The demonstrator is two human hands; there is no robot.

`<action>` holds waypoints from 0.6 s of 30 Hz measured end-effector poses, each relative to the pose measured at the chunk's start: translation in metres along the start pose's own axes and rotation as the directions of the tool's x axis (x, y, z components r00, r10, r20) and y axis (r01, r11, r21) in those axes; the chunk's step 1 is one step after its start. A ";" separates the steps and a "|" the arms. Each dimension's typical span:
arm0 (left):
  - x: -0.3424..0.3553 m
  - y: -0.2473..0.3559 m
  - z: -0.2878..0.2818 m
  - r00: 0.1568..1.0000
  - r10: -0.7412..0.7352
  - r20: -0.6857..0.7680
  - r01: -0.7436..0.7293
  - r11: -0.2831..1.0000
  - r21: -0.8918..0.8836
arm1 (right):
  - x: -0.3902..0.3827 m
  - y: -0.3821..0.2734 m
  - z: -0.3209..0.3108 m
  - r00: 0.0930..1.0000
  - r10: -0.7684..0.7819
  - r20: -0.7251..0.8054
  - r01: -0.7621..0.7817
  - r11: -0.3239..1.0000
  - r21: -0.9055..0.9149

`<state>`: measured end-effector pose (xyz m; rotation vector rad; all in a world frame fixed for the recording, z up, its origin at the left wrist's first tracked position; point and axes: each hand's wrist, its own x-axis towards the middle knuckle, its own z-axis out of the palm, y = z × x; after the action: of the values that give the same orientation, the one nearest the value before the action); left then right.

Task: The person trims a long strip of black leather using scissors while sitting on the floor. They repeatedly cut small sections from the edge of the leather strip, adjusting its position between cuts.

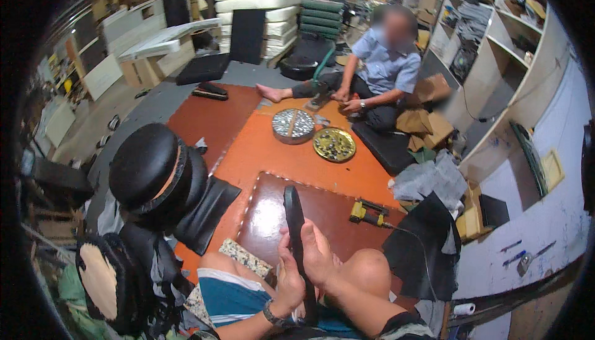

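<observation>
A long flat black piece, probably a padded panel [294, 210], stands nearly upright in front of me, seen edge-on. My left hand [289, 283] presses against its left side, fingers closed on it. From the other side my right hand [317, 258] grips it, thumb pointing up along the edge. The panel's lower end runs down between my forearms near my lap. Right of my knee, a yellow and black staple gun [370, 213] with a thin hose lies on the dark red sheet [266, 216].
Ahead sit a round silvery container [292, 126] and a gold tray [334, 145] of small parts. Another person [387, 61] sits beyond, hands on a small object. Round black cushions [145, 166] are stacked left. Grey and black cloth [427, 238] and shelves [496, 61] stand right.
</observation>
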<state>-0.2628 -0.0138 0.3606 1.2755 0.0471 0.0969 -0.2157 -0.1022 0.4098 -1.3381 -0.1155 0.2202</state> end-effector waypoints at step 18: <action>0.037 0.047 0.007 0.972 -0.107 0.208 0.050 0.964 0.262 | 0.038 -0.009 -0.033 0.876 -0.051 -0.479 0.028 0.998 -0.056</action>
<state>-0.2274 -0.0036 0.4081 1.5338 -0.0834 -0.1249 -0.1710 -0.1270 0.4093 -1.3998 0.2751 -0.1574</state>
